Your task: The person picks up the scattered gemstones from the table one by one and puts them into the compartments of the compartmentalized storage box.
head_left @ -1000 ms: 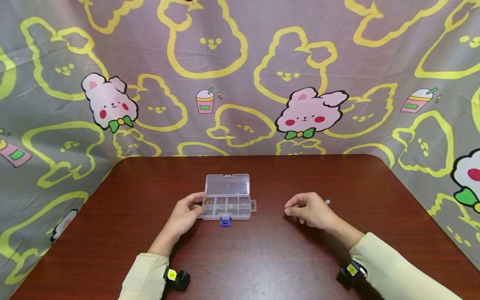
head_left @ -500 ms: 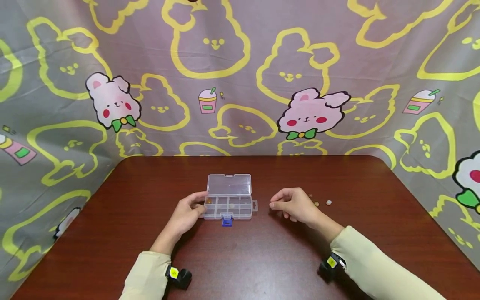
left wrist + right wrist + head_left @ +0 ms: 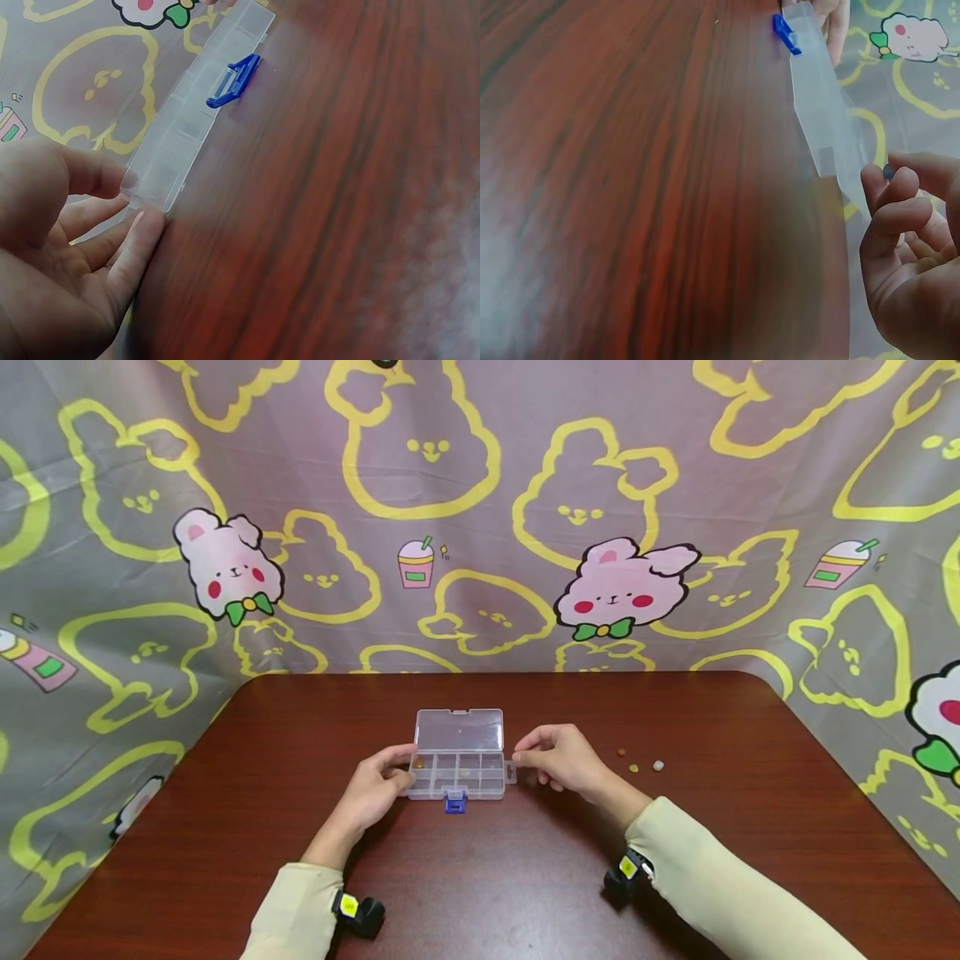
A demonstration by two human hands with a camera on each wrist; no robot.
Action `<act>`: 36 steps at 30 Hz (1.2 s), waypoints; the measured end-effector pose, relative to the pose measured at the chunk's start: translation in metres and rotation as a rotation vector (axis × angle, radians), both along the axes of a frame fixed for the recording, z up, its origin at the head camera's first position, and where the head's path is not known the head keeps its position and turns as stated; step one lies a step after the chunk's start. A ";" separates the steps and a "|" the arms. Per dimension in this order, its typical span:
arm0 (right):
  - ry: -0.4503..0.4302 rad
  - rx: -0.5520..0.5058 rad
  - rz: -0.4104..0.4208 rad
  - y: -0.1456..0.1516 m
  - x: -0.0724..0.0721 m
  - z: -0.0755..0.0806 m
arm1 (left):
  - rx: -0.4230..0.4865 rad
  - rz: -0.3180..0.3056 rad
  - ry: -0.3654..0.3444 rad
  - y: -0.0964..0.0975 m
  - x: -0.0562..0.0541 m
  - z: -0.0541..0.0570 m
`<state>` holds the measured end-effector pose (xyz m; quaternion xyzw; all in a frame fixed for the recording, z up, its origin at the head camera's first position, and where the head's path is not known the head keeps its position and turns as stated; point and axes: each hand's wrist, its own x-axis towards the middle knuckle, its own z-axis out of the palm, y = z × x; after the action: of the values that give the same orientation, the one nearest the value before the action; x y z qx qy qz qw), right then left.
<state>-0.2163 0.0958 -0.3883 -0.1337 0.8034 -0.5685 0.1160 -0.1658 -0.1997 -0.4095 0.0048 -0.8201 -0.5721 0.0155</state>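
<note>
A clear plastic compartment box (image 3: 457, 783) stands on the table with its lid (image 3: 459, 730) raised at the back and a blue latch (image 3: 455, 803) hanging at the front. My left hand (image 3: 373, 783) grips its left end between thumb and fingers. Just beyond the right end is my right hand (image 3: 564, 763), pinching a small dark stone-like piece (image 3: 889, 172) between thumb and fingertip. An orange-brown piece (image 3: 418, 763) lies in the back left compartment. A pale piece (image 3: 464, 773) shows faintly in another compartment; which one is hard to tell.
Right of my right hand, a brown piece (image 3: 621, 752), a yellowish piece (image 3: 633, 768) and a whitish piece (image 3: 657, 766) lie loose on the dark wooden table (image 3: 480, 877). A patterned curtain (image 3: 480, 527) hangs behind the table's far edge.
My right hand has moved left to the box's right end, uncovering the loose pieces behind it. The left hand keeps its grip on the box.
</note>
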 end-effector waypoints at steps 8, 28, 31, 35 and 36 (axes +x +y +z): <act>0.004 -0.038 0.009 -0.015 0.000 0.005 | 0.011 -0.005 0.004 0.000 -0.001 -0.002; -0.015 -0.024 0.015 -0.033 -0.004 0.004 | 0.014 0.005 0.015 -0.001 0.002 -0.001; -0.015 -0.013 0.013 -0.032 -0.004 0.004 | 0.024 0.002 0.014 -0.001 0.001 -0.001; -0.001 0.009 0.006 -0.029 -0.004 0.004 | 0.022 0.000 0.016 0.000 0.000 -0.002; 0.006 0.015 0.006 -0.028 -0.004 0.004 | 0.018 0.000 0.017 0.000 0.000 -0.002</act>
<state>-0.2199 0.0673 -0.3846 -0.1372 0.8076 -0.5617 0.1162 -0.1661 -0.1998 -0.4110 -0.0001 -0.8148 -0.5793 0.0223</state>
